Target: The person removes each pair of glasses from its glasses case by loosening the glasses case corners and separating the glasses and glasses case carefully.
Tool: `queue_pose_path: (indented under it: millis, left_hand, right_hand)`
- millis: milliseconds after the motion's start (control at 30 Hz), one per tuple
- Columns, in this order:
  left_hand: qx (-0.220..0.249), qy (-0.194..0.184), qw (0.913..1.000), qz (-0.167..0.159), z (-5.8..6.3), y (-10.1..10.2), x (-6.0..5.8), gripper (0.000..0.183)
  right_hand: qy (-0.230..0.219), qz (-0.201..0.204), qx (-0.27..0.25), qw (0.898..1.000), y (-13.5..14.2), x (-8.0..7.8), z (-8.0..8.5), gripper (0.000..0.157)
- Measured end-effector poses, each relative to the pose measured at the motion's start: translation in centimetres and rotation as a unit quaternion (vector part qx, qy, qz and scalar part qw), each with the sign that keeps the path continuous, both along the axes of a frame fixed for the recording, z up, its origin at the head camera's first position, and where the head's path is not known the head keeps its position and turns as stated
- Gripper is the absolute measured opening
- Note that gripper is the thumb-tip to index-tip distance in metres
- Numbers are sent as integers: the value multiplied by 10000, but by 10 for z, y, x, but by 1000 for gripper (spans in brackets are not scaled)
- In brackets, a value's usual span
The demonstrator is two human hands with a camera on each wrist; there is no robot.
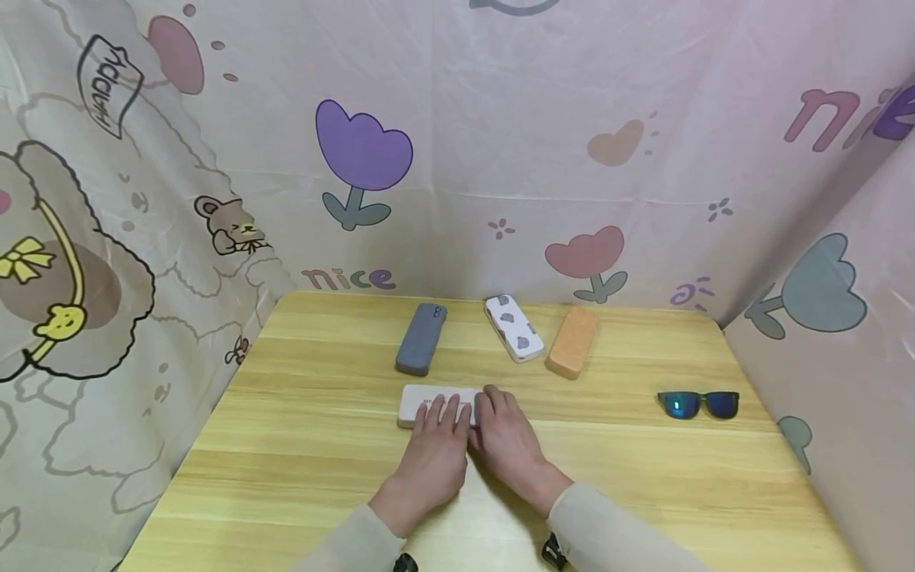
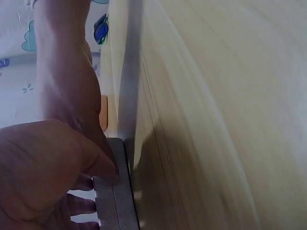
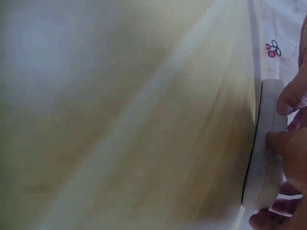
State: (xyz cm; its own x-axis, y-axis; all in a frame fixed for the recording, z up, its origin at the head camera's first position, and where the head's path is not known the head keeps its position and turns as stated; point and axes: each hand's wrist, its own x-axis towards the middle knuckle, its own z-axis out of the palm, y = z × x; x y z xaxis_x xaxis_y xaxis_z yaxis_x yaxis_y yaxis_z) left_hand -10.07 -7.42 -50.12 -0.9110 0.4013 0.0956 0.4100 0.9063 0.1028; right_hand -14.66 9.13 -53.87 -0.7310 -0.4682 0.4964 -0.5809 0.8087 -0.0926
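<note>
Your left grip holds the white case, with its fingers laid over the printed top and its thumb against the near side. Your right grip has the right end, its thumb on that same near side and its fingers curled round the end. The case lies flat on the worktop in front of you, long side towards you. In the right wrist view, a thin seam runs along its side, close under both thumbs.

Judge it light and fairly stiff, a shell that should keep its shape under an ordinary pinch. Its smooth-looking surface may slide on the worktop if you push from one side only, so steady the body at the ends and work your thumb tips at the seam. Avoid pressing hard on the middle of the top, where it would likely give most; whatever is inside, if anything, is hidden.

Further out, beyond your fingers, lie the grey case, the bear-patterned case and the orange case. Well off to your right sit the sunglasses, probably the most easily scratched thing near you.
</note>
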Motion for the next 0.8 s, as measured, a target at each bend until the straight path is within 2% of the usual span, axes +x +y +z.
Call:
queue_pose_path:
  millis: [200,300,433,600,800]
  left_hand:
    - [6,-482,9984,284,1,-15,6,61]
    - [139,-627,9969,447,1,-25,10,63]
    - [306,-652,9954,629,0,-42,14,63]
    - [527,-651,9930,833,-4,-65,12,61]
    - [514,-490,9937,871,-4,-106,7,60]
  right_hand:
    - [-636,317,310,9970,-5,11,5,60]
    - [-759,472,363,9953,-8,15,5,61]
    - [-742,571,434,9947,-9,17,4,62]
    - [-852,371,604,9938,-7,18,3,68]
    - [-941,229,651,9932,-2,18,3,68]
